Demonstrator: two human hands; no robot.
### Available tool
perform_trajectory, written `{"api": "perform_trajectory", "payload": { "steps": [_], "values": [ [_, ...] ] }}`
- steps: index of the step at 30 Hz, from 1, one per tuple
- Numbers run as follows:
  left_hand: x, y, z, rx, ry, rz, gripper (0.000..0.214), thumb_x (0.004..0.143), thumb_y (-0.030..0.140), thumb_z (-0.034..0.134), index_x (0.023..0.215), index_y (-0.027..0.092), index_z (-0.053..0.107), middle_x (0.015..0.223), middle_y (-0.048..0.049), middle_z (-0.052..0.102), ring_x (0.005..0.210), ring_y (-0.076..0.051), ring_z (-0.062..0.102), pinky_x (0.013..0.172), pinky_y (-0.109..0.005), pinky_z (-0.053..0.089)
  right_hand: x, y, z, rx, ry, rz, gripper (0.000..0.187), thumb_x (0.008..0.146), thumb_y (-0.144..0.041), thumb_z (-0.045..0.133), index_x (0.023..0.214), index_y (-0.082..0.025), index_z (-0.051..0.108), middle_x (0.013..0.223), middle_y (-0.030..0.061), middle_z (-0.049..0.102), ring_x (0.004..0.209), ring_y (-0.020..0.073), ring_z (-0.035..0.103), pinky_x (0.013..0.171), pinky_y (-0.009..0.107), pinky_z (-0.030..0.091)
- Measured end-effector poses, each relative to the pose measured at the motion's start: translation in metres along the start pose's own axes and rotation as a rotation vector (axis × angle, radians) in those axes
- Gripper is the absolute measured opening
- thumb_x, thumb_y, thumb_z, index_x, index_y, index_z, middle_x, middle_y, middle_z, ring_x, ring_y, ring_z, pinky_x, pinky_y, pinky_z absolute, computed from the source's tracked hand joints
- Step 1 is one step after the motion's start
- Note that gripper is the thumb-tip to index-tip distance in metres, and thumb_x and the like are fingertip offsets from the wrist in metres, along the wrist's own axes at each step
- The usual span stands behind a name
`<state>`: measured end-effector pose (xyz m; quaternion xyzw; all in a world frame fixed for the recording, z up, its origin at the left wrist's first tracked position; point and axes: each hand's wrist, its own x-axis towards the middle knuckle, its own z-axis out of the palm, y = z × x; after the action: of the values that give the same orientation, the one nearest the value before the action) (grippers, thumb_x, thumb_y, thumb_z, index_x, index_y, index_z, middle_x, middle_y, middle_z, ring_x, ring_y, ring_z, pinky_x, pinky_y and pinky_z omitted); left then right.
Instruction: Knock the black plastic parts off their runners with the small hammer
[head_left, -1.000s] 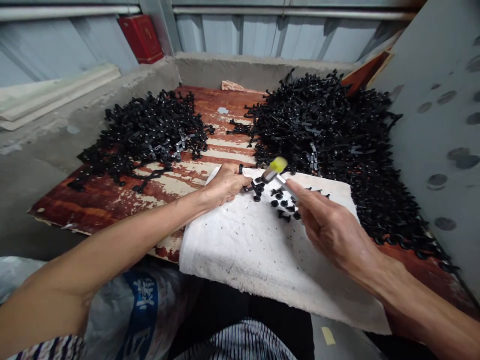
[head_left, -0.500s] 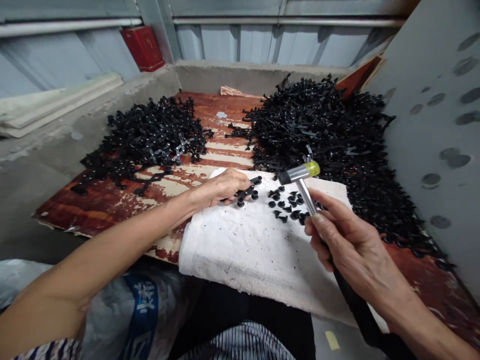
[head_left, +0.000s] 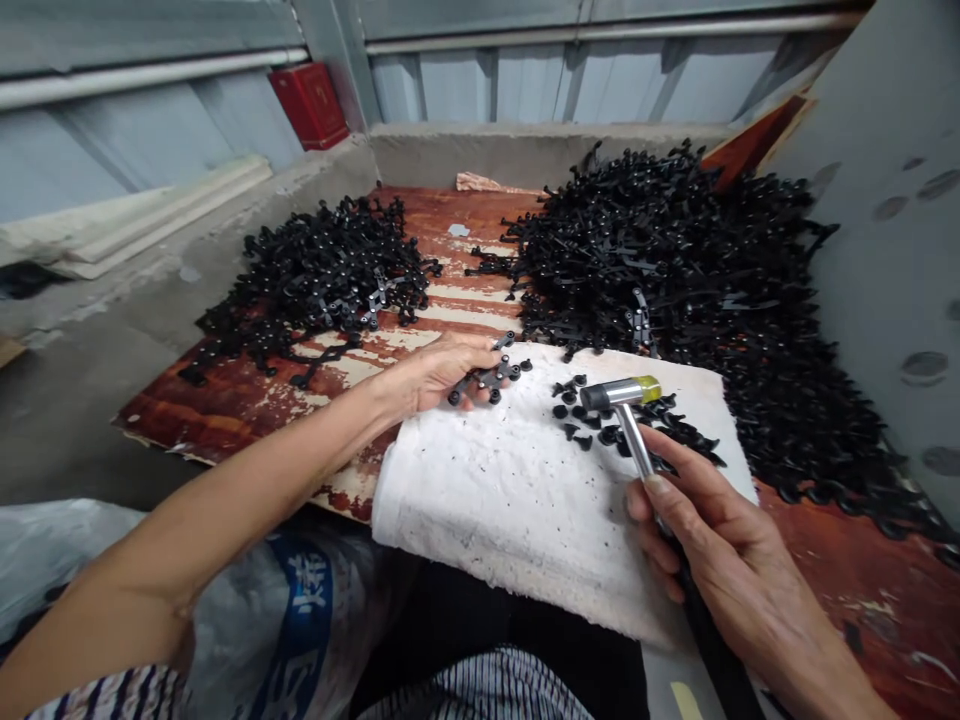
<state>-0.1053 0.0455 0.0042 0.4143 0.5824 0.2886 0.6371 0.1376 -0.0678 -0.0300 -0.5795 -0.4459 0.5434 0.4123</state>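
Hammer (head_left: 619, 394) has come lower since the earlier frame, and its head now is over the far part of the cloth, close to the small black pieces (head_left: 592, 420). My right hand (head_left: 720, 530) holds it: the fingers (head_left: 660, 490) are curled together around the metal handle, and the thumb lies along it. My left hand (head_left: 439, 378) is at the far edge of the cloth, left of the hammer. Its fingers (head_left: 457, 365) are close together and hold a black strip (head_left: 487, 378) at their tips; I cannot tell exactly how hard they pinch. Under the pieces lies a white cloth (head_left: 510, 520), and it sits on a worn red board (head_left: 225, 400). Two big black piles of the same kind of parts are on the board: one (head_left: 315, 280) far left, and one (head_left: 675, 280) far right, touching the cloth edge.
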Motion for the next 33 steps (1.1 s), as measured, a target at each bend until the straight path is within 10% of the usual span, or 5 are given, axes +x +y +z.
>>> {"api": "perform_trajectory", "payload": {
  "steps": [8,12,15,24,33],
  "values": [
    [-0.003,0.018,-0.021,-0.131,0.077,-0.012,0.007,0.081,0.015,0.061,0.088,0.016,0.06,0.072,-0.004,0.067,0.051,-0.014,0.061,0.046,-0.024,0.048,0.0,0.004,0.001,0.066,0.034,0.025,0.069,0.072,-0.061,0.072,0.131,-0.031,0.053,0.064,-0.0057,0.053,0.04,0.0087,0.038,0.028,0.018,0.032],
    [0.001,0.069,-0.071,-0.327,0.358,0.367,0.023,0.082,0.023,0.06,0.103,0.016,0.063,0.089,-0.0099,0.068,0.078,-0.018,0.066,0.068,-0.027,0.054,0.0,0.004,0.001,0.121,0.055,0.049,0.072,0.07,-0.06,0.074,0.131,-0.029,0.052,0.063,-0.0064,0.051,0.04,0.0087,0.037,0.028,0.018,0.031],
    [0.012,0.087,-0.083,-0.385,0.562,0.361,0.042,0.077,0.032,0.062,0.117,0.018,0.06,0.107,-0.0138,0.064,0.098,-0.026,0.063,0.077,-0.035,0.054,0.0,0.003,0.002,0.153,0.061,0.063,0.075,0.069,-0.06,0.074,0.132,-0.026,0.051,0.062,-0.0064,0.051,0.04,0.0087,0.037,0.028,0.019,0.031],
    [0.075,0.022,0.025,0.432,0.26,0.404,0.021,0.06,0.012,0.073,0.053,0.017,0.054,0.048,0.0031,0.047,0.05,-0.01,0.041,0.045,-0.02,0.026,-0.001,0.001,0.002,0.181,0.052,0.056,0.08,0.067,-0.063,0.075,0.13,-0.022,0.049,0.058,-0.0075,0.049,0.04,0.0085,0.035,0.028,0.018,0.03],
    [0.058,0.06,0.033,0.245,0.207,0.334,0.012,0.072,0.007,0.056,0.065,0.016,0.055,0.065,-0.0026,0.067,0.046,-0.008,0.052,0.039,-0.018,0.028,0.0,0.007,0.002,0.29,0.039,-0.024,0.062,0.072,-0.059,0.075,0.118,-0.022,0.055,0.06,-0.0078,0.048,0.04,0.0064,0.035,0.028,0.017,0.032]
  ]
}}
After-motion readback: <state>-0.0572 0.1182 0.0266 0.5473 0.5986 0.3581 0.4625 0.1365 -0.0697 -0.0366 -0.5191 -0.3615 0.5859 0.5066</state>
